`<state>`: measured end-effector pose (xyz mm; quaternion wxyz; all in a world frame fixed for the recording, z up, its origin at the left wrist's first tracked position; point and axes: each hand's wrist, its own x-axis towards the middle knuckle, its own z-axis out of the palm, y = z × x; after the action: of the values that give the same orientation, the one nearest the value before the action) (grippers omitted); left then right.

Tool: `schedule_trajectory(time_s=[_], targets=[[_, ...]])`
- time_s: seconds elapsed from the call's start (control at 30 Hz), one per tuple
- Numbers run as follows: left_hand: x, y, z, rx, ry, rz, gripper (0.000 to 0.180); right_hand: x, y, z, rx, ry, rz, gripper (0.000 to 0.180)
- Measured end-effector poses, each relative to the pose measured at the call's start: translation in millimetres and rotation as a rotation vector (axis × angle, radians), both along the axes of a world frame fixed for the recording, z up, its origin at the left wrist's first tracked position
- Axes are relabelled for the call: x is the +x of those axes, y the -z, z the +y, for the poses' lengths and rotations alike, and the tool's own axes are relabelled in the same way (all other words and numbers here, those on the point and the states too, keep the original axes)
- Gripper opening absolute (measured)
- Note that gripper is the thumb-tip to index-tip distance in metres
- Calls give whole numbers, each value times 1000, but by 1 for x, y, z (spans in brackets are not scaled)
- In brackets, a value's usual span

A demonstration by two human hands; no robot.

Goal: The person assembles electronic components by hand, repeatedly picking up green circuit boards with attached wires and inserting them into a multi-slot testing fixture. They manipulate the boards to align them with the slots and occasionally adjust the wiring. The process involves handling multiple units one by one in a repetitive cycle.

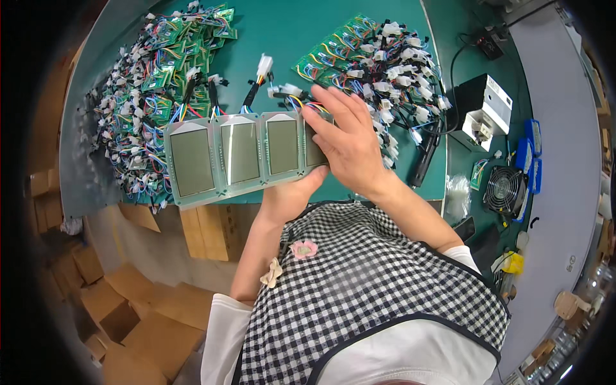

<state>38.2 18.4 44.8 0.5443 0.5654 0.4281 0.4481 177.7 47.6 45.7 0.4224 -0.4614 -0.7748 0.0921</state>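
A joined strip of several circuit boards with grey display screens (240,151) is held up over the table's near edge, tilted slightly. My left hand (287,197) grips it from below near its right part; the thumb shows at the lower edge and the other fingers are hidden beneath. Across the strip's right end lies my right hand (353,141), fingers stretched and slightly spread, partly covering the last screen. Coloured wires with white connectors come off the strip's far edge, one white connector (264,66) pointing away from me.
Wired green boards (160,74) are heaped at left; another pile of boards with white plugs (401,77) lies at right. Beside that sit a black rod-shaped tool (425,160), a metal box (484,112) and a black fan (504,190). Cardboard boxes (157,333) fill the floor at lower left.
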Motion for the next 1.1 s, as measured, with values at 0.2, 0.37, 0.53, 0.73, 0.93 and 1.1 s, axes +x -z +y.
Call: schedule_trajectory(time_s=[0.2, 0.37, 0.53, 0.73, 0.93, 1.1], targets=[[-2, -1, 1, -61, 12, -88, 37, -3, 8, 6, 39, -31, 258, 16], [-15, 18, 2, -110, -151, -102, 26, 24, -4, -26, -182, -226, 406, 11], [-24, 14, 12, -236, -140, -255, 30, 76, 147, -82, -758, 281, -122, 18], [-17, 18, 12, -192, -94, -79, 35, 56, 45, -48, -606, 262, 186, 23], [12, 21, 3, 64, -63, -7, 44, -9, -19, 9, -120, -66, 115, 50], [8, 24, -3, 73, -65, -5, 44, -23, -9, 1, -39, -35, 78, 38]])
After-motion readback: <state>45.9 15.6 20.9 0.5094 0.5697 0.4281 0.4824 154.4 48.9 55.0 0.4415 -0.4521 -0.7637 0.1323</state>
